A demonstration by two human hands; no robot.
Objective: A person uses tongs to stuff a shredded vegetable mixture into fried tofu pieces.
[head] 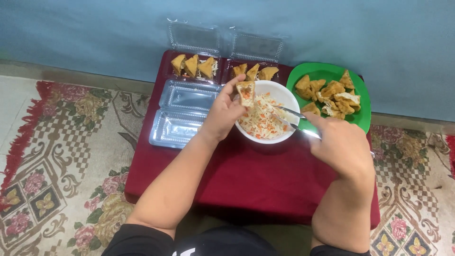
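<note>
Over a round white bowl [284,97] of shredded vegetables on a red-covered bench [265,175], the left hand [222,114] pinches a split fried tofu pocket [246,91]; the right hand [341,144] grips metal tongs [290,117] dipping into the filling.

My right hand [343,144] covers the handles of the metal tongs [290,117], so only their tips show over the white round bowl [279,92]. My left hand [223,114] hides the lower part of the fried tofu piece [246,92]. The filling's shreds are too small to identify. My forearms cover part of the dark red cloth-covered low table [256,170], and the picture's bottom edge cuts off my body.
</note>
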